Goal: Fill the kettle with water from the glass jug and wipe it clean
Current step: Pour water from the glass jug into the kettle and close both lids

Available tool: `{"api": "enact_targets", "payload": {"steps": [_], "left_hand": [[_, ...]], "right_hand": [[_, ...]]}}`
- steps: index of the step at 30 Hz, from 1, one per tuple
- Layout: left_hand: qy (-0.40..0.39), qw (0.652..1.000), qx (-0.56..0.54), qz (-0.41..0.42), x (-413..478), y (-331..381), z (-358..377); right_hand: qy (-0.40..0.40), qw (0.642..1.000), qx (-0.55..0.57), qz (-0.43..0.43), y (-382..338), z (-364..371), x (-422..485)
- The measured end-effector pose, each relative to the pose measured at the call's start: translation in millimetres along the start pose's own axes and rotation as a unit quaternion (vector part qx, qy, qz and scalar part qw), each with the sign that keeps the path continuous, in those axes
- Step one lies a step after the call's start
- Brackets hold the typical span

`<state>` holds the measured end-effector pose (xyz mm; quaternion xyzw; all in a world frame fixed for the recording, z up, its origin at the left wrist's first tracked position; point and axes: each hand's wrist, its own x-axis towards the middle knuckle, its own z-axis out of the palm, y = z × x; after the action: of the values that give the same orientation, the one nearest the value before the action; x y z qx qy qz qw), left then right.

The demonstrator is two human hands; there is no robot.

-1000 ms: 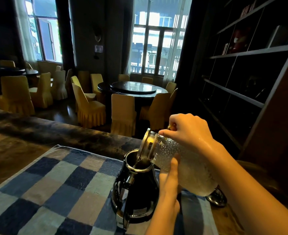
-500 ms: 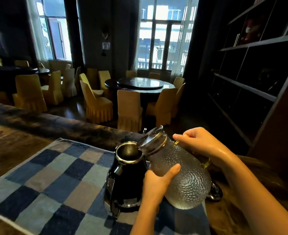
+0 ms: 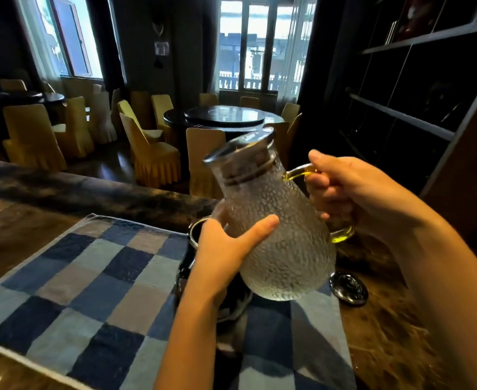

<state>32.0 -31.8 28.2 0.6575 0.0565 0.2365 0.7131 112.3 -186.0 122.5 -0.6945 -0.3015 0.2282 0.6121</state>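
A textured glass jug (image 3: 282, 232) with a metal lid is held nearly upright above the counter, tilted slightly to the left. My right hand (image 3: 344, 190) grips its clear handle. My left hand (image 3: 226, 249) wraps around the jug's body from the left, thumb across the front. The black kettle (image 3: 196, 235) stands open on the checked cloth right behind my left hand; only its steel rim and part of its dark body show.
A blue and grey checked cloth (image 3: 96, 291) covers the dark wooden counter (image 3: 15, 235). The kettle's round lid (image 3: 348, 288) lies on the counter to the right of the cloth. Dark shelves (image 3: 417, 116) rise at the right; yellow chairs and a round table stand beyond the counter.
The jug has swung up from pouring into the kettle to nearly upright, and it has risen clear of the kettle's mouth. Both hands stayed on it.
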Motion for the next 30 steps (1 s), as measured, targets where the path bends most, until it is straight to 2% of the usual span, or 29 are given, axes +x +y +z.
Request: {"api": "enact_targets", "payload": {"steps": [7,15,24,30], "left_hand": [[-0.058,0.996,0.032,0.057,34,50,-83],[-0.125,0.986,0.096,0.05,78,77,-191],[-0.139,0.971,0.192,-0.012,117,33,-294],[-0.203,0.943,0.254,-0.075,142,-5,-350]], "right_hand": [[0.019,0.998,0.032,-0.043,-42,72,25],[0.045,0.991,0.108,-0.067,-50,167,78],[0.093,0.986,0.14,-0.023,11,275,153],[0.131,0.972,0.193,0.01,60,327,179]]}}
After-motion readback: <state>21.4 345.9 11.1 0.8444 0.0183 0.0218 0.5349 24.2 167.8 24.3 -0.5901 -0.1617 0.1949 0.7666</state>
